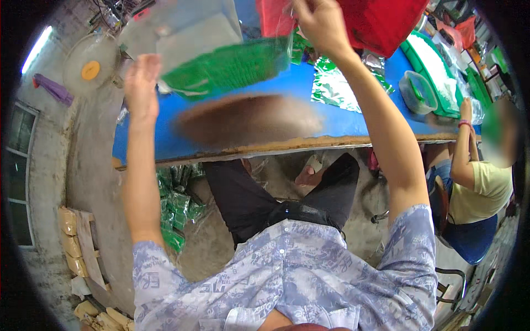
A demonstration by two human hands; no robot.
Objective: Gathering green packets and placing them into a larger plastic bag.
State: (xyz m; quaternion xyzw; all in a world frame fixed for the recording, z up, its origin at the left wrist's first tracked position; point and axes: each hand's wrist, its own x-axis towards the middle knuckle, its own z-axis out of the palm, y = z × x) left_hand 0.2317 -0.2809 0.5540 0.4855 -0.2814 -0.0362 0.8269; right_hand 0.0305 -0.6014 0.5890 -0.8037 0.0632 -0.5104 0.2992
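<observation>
My left hand (143, 91) is raised over the table's left side, slightly smeared by motion, its fingers stretched upward. Just right of it is a wide clear plastic bag (201, 41) with a row of green packets (232, 67) along its lower part. At the top, my right hand (324, 27) has bent fingers by the bag's right edge and seems to grip the plastic there; the fingertips are partly cut off. Below the bag, a blurred brown oval shape (251, 120) lies before me; its kind is unclear.
The blue table (345, 124) has a worn front edge. Green-and-silver packets (334, 88) and red plastic (381, 25) lie near my right arm. A clear tub (417, 92) and green tray (433, 66) stand right, beside a seated person (480, 182). Green packets (178, 209) lie on the floor.
</observation>
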